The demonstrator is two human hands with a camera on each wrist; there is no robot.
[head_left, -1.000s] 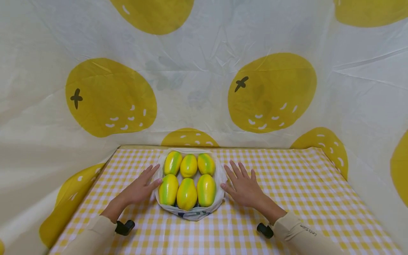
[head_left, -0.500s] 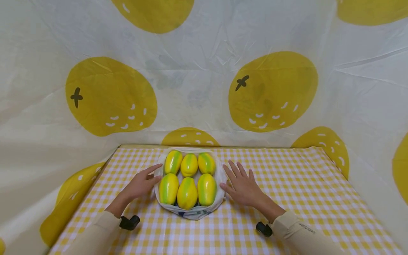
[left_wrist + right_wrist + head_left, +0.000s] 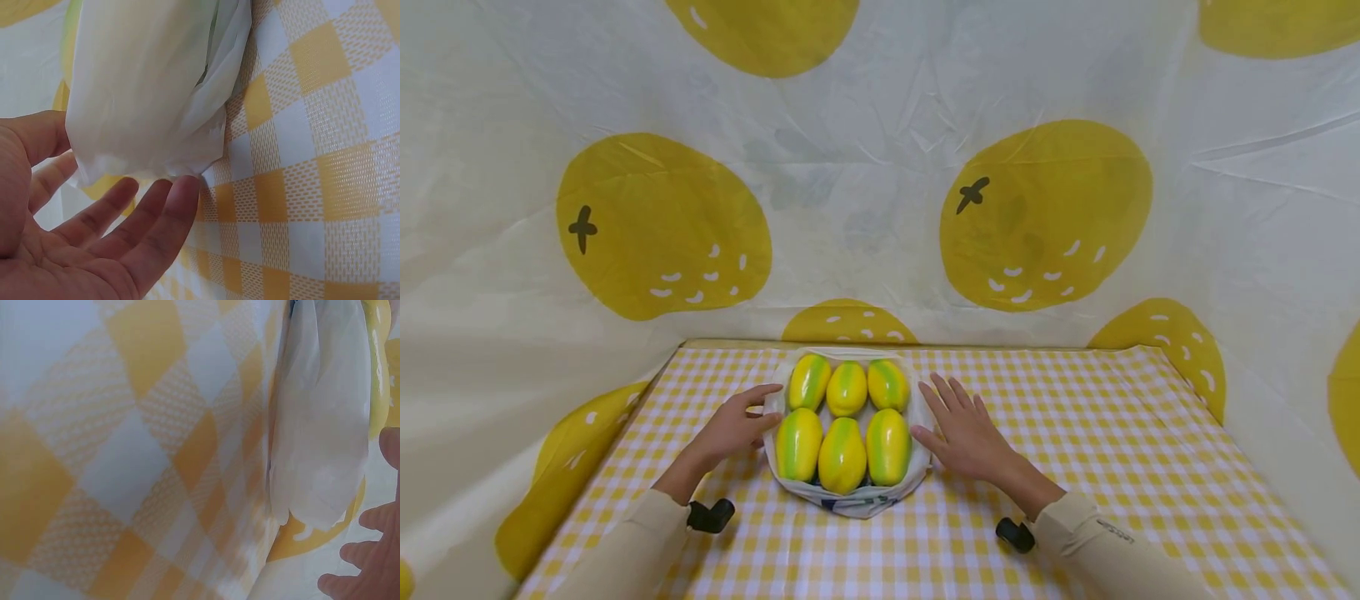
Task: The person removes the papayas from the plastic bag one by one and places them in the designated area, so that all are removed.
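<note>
A white plastic bag (image 3: 917, 475) sits mouth-up on the checked tablecloth, with dark print on its near side. Inside lie several shiny yellow mango-like fruits (image 3: 842, 455) with green streaks, in two rows. My left hand (image 3: 739, 423) is at the bag's left side, thumb and forefinger tips right at its rim. In the left wrist view its fingers (image 3: 165, 228) spread loosely around the bag's side. My right hand (image 3: 966, 433) is at the right side, fingers fairly straight and spread, thumb tip near the rim. The right wrist view shows a gap between these fingers and the bag.
A yellow-and-white checked cloth (image 3: 1075, 433) covers the table. Behind and on both sides hangs a pale curtain (image 3: 850, 217) printed with big yellow fruit. The bag stands near the table's back edge. A black wrist device (image 3: 711, 516) sits at each cuff.
My left hand has moved slightly right to the bag's rim, and its spread fingers have bent and drawn in. My right hand has shifted slightly left towards the bag. The fruits lie as before.
</note>
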